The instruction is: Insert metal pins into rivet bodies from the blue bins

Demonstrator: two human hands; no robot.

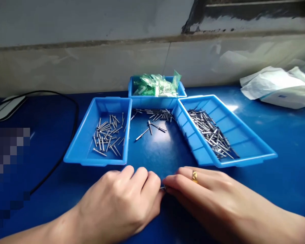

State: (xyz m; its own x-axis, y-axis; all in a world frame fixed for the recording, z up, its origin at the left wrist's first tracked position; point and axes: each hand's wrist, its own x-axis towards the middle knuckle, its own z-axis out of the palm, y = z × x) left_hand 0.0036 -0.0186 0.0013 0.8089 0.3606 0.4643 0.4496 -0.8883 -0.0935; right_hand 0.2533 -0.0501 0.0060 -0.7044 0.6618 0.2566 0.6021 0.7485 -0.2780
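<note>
On the near side of the screw tray (95,161), left hand (122,196) and right hand (205,195) pinch a slim metal piece (163,187), seemingly aligning it, which calls for steady pressure next.

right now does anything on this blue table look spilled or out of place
Loose slim silver metal rivets lie scattered on the glossy blue tabletop beside the right-hand rectangular blue plastic tray, which holds similar ones. Lying outside any tray looks odd, though whether they spilled I cannot tell.

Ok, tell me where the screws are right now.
In the head view, the screws lie in the left blue tray, just beyond the left hand.
</note>
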